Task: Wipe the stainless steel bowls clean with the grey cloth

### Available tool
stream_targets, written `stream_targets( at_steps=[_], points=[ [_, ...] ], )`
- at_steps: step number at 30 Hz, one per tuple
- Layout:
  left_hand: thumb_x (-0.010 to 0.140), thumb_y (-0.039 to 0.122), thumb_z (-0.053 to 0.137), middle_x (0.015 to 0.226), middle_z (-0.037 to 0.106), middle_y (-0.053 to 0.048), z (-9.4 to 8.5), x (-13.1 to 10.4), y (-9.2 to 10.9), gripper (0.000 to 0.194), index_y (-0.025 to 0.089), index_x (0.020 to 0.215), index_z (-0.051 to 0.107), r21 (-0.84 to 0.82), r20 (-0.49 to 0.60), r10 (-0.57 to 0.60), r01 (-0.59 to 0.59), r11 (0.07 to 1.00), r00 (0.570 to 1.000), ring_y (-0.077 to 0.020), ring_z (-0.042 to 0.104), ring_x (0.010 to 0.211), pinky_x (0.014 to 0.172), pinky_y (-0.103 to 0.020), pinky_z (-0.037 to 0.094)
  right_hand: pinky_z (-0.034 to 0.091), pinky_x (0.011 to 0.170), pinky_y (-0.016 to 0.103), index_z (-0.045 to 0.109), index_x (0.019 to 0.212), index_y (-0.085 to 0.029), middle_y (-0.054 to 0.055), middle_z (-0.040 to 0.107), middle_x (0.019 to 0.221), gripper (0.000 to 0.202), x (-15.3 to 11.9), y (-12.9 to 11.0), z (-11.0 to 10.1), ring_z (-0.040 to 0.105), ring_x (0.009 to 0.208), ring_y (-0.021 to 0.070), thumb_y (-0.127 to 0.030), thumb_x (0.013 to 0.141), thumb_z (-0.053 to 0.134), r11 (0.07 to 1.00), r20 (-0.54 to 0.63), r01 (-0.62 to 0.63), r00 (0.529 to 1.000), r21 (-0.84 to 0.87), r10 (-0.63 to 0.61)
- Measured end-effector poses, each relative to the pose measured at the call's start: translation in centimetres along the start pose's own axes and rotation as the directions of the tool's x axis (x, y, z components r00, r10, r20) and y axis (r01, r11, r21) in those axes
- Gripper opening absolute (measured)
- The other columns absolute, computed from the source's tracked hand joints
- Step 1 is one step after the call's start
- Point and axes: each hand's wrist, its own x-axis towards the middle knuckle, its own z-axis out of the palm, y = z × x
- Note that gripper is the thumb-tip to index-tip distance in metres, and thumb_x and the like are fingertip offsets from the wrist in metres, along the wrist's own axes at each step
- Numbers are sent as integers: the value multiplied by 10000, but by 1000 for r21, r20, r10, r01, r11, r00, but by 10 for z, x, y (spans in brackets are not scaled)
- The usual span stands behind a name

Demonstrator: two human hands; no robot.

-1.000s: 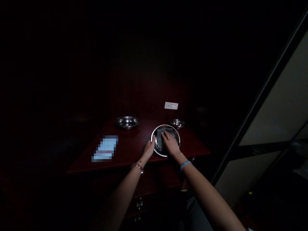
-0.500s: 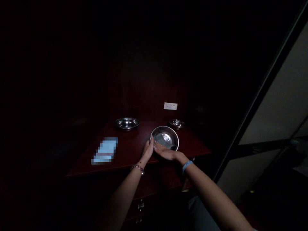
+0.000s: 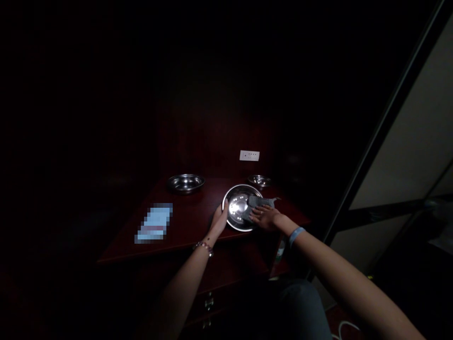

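Metal bowl (image 3: 237,208) sits between left grip (image 3: 220,219) — on its rim — and right grip (image 3: 264,217).

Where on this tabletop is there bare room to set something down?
The widest bare patch lies between the blurred blue item and the left hand. A narrower strip separates the large rear bowl from the small bowl. The right side is crowded with the held bowl, cloth and right hand.

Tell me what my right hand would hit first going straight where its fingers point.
Probably the left inner side of the steel bowl, or the left hand gripping its rim; depth leaves unclear which. The right hand rests on the gray cloth.
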Motion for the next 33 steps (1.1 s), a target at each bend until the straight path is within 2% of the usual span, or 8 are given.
stream_targets(
  at_steps=[2,6,10,15,21,27,30,33],
  points=[
    [914,652,380,1067,742,-141,1,1,-2,618,130,1064,675,-16,17,-3,3,1000,1000,-246,684,981,866,-317,528,368,1155,462,627,1326,-278,47,555,1451,440,3,5,-6,484,1374,268,-386,902,578,999,58,41,998,-26,-40],
    [931,613,385,1134,734,-143,3,5,-6,593,132,1128,670,-62,98,-1,7,998,995,-244,685,1041,903,-308,526,247,1219,480,446,1481,-133,130,410,1550,560,15,2,-23,359,1456,273,-405,992,421,1000,-116,30,993,-3,-30],
    [947,581,381,1149,733,-141,4,8,-11,574,129,1147,672,-42,99,-17,21,999,995,-253,684,1065,962,-341,510,156,1249,449,404,1506,-178,66,341,1594,558,26,-1,-41,277,1495,235,-399,994,434,976,-121,188,977,112,-174],
    [954,563,383,1166,726,-155,3,4,-6,576,115,1170,672,-61,118,-17,24,998,993,-258,681,1079,982,-348,503,152,1248,450,462,1468,-213,32,380,1573,522,19,13,-53,305,1484,228,-351,965,497,960,-36,116,993,257,-110],
    [940,577,404,1174,720,-162,3,-1,3,592,102,1169,673,-45,69,-18,21,999,997,-269,662,1112,994,-353,491,184,1235,481,550,1405,-163,107,476,1505,489,-17,23,-38,333,1470,270,-383,972,494,975,-2,78,997,207,-79],
    [950,589,370,1208,708,-159,3,2,0,609,106,1173,668,10,24,-28,28,1000,999,-270,659,1122,1002,-367,490,211,1230,500,480,1468,-205,105,460,1521,581,-39,-26,-18,361,1457,278,-536,1004,366,945,96,-45,995,324,14],
    [960,583,352,1220,709,-141,4,6,-4,599,124,1174,672,3,43,-24,24,1000,999,-263,644,1165,1056,-376,458,245,1233,456,365,1532,-246,63,386,1570,616,-38,-58,-15,331,1475,232,-565,1022,232,876,119,-28,992,481,-33],
    [963,582,353,1279,683,-133,3,9,-8,593,142,1216,661,-57,96,-11,17,998,995,-242,608,1240,1115,-360,403,309,1208,399,306,1553,-266,38,351,1588,611,-28,-80,-13,326,1477,202,-551,1025,190,841,77,-41,997,540,-1]
  ],
)
